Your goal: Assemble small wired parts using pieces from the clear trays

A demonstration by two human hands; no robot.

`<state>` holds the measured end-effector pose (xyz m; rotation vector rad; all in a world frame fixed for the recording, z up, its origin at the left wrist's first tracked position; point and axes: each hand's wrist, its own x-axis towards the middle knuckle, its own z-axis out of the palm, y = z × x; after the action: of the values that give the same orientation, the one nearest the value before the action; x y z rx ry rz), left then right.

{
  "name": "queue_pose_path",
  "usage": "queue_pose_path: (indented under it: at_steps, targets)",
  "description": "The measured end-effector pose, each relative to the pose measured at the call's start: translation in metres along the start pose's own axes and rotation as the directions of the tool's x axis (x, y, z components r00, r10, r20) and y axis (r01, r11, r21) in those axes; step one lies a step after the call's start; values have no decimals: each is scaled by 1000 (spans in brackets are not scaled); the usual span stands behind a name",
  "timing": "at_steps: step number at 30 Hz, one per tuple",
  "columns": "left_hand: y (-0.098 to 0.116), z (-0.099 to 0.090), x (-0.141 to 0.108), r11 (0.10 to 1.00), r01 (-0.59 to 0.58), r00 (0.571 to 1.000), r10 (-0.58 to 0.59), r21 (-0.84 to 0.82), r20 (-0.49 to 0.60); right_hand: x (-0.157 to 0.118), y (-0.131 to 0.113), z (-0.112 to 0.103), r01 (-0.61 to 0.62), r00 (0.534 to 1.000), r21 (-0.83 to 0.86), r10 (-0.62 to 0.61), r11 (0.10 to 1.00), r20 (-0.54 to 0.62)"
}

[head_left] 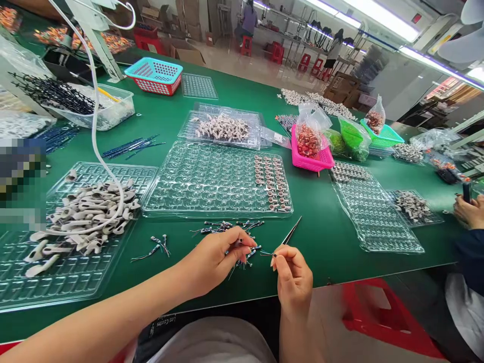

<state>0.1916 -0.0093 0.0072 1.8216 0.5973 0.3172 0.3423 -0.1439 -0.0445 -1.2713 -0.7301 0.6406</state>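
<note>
Over table (325,242) — R hand (295,282) w/ pointed metal tweezers (292,231).

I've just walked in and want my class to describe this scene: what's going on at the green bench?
The person's left hand is at a pile of small wired parts. The right hand pinches a thin-wired piece and holds tweezers. Beyond them, a clear tray has small round-ended pieces only toward its right end. Pale pieces lie heaped at left.
</note>
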Motion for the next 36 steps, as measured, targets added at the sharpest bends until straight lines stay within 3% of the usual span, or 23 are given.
queue_pose_path:
  at_steps: [5,10,17,23,36]
  targets:
    - [-1,0,4,999,-25,998,27,43,-53,-1,1,-1,-2,1000,-20,2,1000,9]
    - [4,-1,0,993,-17,1000,16,119,7,-3,0,1,-2,1000,-123,2,992,-8]
    - [0,-1,-6,986,12,994,7,-166,112,-3,-2,1,47,999,-227,-51,973,-14]
    - [2,5,1,915,99,990,-50,-392,134,-5,-2,3,150,988,-288,-155,946,5]
    - [4,7,2,850,144,984,-71,-507,161,-5,-2,3,259,964,-456,-258,851,67]
